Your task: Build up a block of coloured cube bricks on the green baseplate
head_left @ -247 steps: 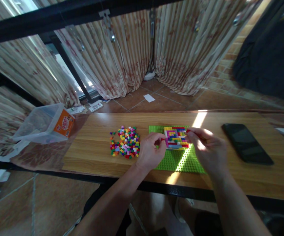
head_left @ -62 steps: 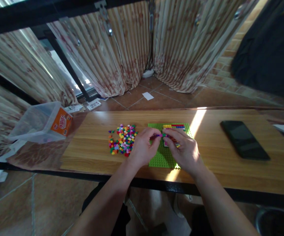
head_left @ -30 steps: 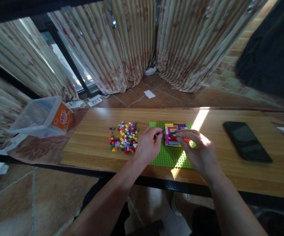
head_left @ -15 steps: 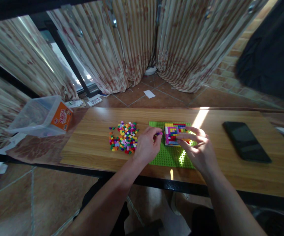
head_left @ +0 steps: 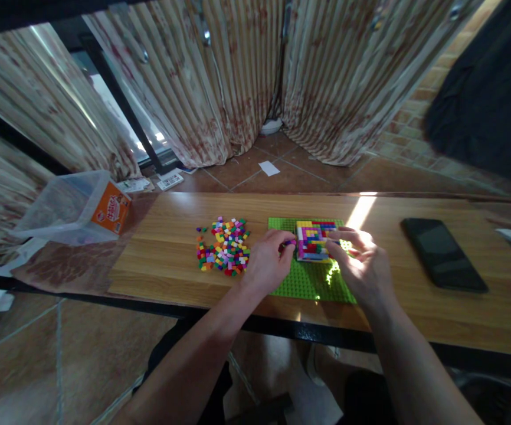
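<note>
A green baseplate [head_left: 302, 283] lies on the wooden table [head_left: 397, 295]. At its far end sits a square block of many-coloured small bricks [head_left: 312, 239]. My left hand [head_left: 268, 265] rests at the plate's left edge, fingers pinched on a small purple brick [head_left: 291, 242] right beside the block. My right hand [head_left: 362, 265] is at the block's right side, its fingers curled and touching the block's near right corner. A loose pile of coloured bricks [head_left: 224, 247] lies left of my left hand.
A black phone [head_left: 444, 255] lies flat to the right. A clear plastic tub [head_left: 72, 209] with an orange label stands at the left, off the table top. A strip of sunlight crosses the table behind the plate. Curtains hang beyond the table.
My right hand has slid from on top of the block to its right side, uncovering more of it. My left hand keeps its pinch on the purple brick in the same spot.
</note>
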A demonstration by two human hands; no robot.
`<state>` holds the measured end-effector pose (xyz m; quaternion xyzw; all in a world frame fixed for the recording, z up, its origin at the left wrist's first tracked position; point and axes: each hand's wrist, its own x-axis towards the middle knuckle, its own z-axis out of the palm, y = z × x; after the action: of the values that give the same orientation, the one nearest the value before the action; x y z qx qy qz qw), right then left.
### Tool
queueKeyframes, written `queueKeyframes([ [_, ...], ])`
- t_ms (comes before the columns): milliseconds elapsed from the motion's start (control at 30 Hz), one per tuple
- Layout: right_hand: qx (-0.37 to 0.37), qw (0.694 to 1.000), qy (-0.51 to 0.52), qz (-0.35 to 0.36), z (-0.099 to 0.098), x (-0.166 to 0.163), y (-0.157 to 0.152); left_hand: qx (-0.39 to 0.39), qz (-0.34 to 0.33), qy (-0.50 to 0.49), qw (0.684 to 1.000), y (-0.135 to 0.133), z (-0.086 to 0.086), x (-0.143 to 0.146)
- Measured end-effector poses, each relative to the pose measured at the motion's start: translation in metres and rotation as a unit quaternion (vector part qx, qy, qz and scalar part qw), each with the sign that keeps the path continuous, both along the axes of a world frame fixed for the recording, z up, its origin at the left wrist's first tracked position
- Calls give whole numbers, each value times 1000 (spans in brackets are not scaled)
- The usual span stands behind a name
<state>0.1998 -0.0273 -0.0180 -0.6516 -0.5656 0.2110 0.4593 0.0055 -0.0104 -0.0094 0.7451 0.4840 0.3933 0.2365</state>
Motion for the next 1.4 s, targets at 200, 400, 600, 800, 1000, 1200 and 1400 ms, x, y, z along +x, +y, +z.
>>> queueKeyframes([
  [200, 17, 998, 54, -15, -10, -9, 5, -4, 5, -17, 1000, 0, -2, 1],
  [400, 14, 998, 55, -34, -14, -12, 5, -24, 6, -37, 999, 0, -3, 1],
  [600, 27, 999, 29, -27, -12, -13, 4, -36, 5, -64, 997, 0, -7, 3],
  [800, 16, 1000, 27, 3, -13, -8, 4, -42, -24, -100, 994, 2, -14, 5],
  [1000, 92, 995, -22, 25, -2, -12, -4, -30, -28, -104, 994, 0, -10, 5],
  [1200, 228, 949, -174, 133, 5, -26, -4, -17, -43, -100, 994, -3, -6, 5],
  [1400, 202, 955, -167, 137, 7, -31, -6, -6, -27, -122, 992, -8, -1, 9],
])
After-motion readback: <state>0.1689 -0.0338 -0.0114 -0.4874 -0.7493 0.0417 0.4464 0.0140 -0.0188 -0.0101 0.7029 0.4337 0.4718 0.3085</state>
